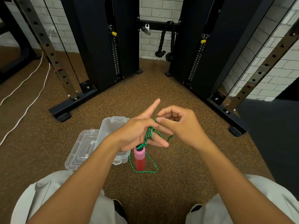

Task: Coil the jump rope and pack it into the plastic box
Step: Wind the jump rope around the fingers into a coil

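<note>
The green jump rope [151, 162] is wound in several turns around the fingers of my left hand [137, 134], whose index finger points forward. A pink and red handle [140, 158] hangs down from under that hand. My right hand [179, 125] pinches a strand of the rope between thumb and fingertips, right beside the left fingers. A loose loop of rope trails on the floor below the handle. The clear plastic box [113, 126] stands open on the floor behind my left wrist, partly hidden by it.
The box's clear lid [80, 147] lies against its left side. Black cable-machine towers [103, 46] and their base feet flank the brown speckled floor ahead. A white cord [30, 88] runs along the floor at left. My knees fill the bottom corners.
</note>
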